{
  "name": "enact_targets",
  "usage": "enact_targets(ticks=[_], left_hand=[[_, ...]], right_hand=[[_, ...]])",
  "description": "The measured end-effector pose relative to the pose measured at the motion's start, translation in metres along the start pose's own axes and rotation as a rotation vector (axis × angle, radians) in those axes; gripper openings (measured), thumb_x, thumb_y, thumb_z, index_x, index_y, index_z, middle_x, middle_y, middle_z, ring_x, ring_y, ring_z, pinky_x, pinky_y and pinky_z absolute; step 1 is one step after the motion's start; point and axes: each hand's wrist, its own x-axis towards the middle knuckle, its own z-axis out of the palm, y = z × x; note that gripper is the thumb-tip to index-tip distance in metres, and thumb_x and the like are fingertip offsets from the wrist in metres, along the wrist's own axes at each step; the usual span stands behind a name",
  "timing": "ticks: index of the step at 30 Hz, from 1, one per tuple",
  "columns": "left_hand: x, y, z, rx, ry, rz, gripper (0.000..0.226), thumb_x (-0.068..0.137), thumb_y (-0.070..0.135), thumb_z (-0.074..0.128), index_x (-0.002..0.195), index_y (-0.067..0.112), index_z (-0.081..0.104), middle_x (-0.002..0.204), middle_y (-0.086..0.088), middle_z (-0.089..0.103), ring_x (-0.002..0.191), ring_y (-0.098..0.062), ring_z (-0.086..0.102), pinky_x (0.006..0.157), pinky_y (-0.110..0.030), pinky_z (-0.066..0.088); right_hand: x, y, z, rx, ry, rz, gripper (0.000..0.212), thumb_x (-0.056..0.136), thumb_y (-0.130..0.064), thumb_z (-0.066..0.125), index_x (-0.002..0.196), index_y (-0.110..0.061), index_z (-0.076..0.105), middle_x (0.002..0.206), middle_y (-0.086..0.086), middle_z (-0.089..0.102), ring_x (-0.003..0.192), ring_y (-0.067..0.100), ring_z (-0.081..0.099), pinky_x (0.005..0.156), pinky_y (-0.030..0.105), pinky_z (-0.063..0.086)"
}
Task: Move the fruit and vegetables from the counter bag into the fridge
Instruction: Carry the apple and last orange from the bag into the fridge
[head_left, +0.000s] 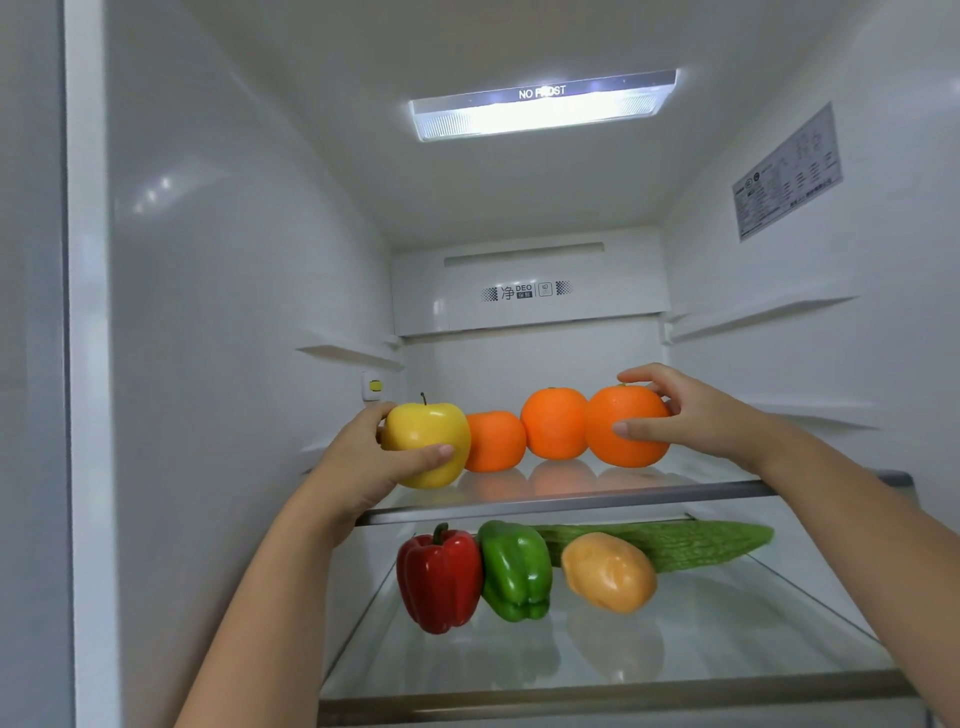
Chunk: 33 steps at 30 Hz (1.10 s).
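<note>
Fruit row, upper shelf (571, 501): left hand (363, 457) is gripping the apple (423, 441) at the 9 o'clock end, right hand (691, 415) is clasping an orange (623, 431) at the 3 o'clock end, and a nudge on release is probably risking fruit rolling off the 6 o'clock edge.

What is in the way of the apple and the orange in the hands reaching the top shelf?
Nothing visible. The left hand holds the apple and the right hand the end orange, both at the shelf. Two other oranges sit between them, not beneath.
</note>
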Motion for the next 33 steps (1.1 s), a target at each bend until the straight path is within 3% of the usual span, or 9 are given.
enact_targets(ticks=[8, 13, 17, 23, 28, 31, 33], left_hand=[[-0.002, -0.001, 0.004, 0.127, 0.087, 0.036, 0.077, 0.07, 0.025, 0.078, 0.134, 0.019, 0.037, 0.115, -0.002, 0.043, 0.102, -0.022, 0.048, 0.084, -0.034, 0.043], [-0.003, -0.003, 0.004, 0.176, 0.101, 0.049, 0.08, 0.07, 0.029, 0.078, 0.137, 0.022, 0.034, 0.123, -0.003, 0.042, 0.102, -0.021, 0.047, 0.068, -0.027, 0.047], [-0.008, -0.004, 0.004, 0.201, 0.138, 0.082, 0.085, 0.069, 0.031, 0.078, 0.14, 0.021, 0.031, 0.138, -0.006, 0.038, 0.116, -0.021, 0.042, 0.093, -0.037, 0.041], [-0.019, -0.002, 0.006, 0.321, 0.2, 0.123, 0.088, 0.071, 0.037, 0.075, 0.142, 0.02, 0.027, 0.144, -0.006, 0.034, 0.127, -0.021, 0.037, 0.101, -0.037, 0.034], [-0.046, 0.008, 0.016, 0.345, 0.371, 0.22, 0.062, 0.083, 0.029, 0.064, 0.137, 0.017, 0.035, 0.139, -0.005, 0.04, 0.124, -0.017, 0.039, 0.095, -0.028, 0.032], [-0.072, 0.013, 0.028, 0.37, 0.433, 0.322, 0.049, 0.086, 0.023, 0.06, 0.131, 0.016, 0.042, 0.131, -0.003, 0.046, 0.116, -0.012, 0.042, 0.086, -0.018, 0.029], [-0.09, 0.014, 0.034, 0.416, 0.455, 0.398, 0.044, 0.087, 0.025, 0.057, 0.128, 0.014, 0.046, 0.126, -0.003, 0.051, 0.114, -0.015, 0.045, 0.086, -0.02, 0.03]], right_hand=[[-0.002, -0.001, -0.002, 0.039, 0.062, -0.008, 0.054, 0.08, -0.029, 0.067, 0.127, -0.027, 0.041, 0.124, 0.004, 0.043, 0.107, 0.022, 0.046, 0.08, 0.032, 0.04], [-0.004, -0.002, -0.002, 0.034, 0.09, -0.023, 0.056, 0.079, -0.03, 0.068, 0.128, -0.026, 0.041, 0.123, 0.002, 0.044, 0.109, 0.021, 0.047, 0.082, 0.033, 0.041], [-0.006, -0.004, -0.001, 0.014, 0.139, -0.076, 0.055, 0.079, -0.029, 0.068, 0.128, -0.023, 0.043, 0.122, 0.001, 0.047, 0.108, 0.019, 0.048, 0.081, 0.031, 0.04], [-0.012, -0.012, 0.002, -0.104, 0.274, -0.167, 0.05, 0.08, -0.032, 0.067, 0.124, -0.02, 0.047, 0.125, 0.003, 0.052, 0.111, 0.016, 0.048, 0.085, 0.03, 0.038], [-0.03, -0.042, 0.025, 0.021, 0.44, -0.189, 0.039, 0.085, -0.031, 0.061, 0.12, -0.019, 0.05, 0.119, 0.0, 0.055, 0.108, 0.016, 0.05, 0.083, 0.026, 0.035], [-0.051, -0.063, 0.046, 0.001, 0.477, -0.239, 0.033, 0.086, -0.025, 0.06, 0.118, -0.018, 0.053, 0.116, -0.002, 0.057, 0.107, 0.012, 0.05, 0.082, 0.021, 0.034], [-0.068, -0.072, 0.06, -0.06, 0.492, -0.296, 0.03, 0.086, -0.022, 0.059, 0.115, -0.016, 0.055, 0.109, -0.004, 0.057, 0.104, 0.011, 0.051, 0.08, 0.017, 0.034]])
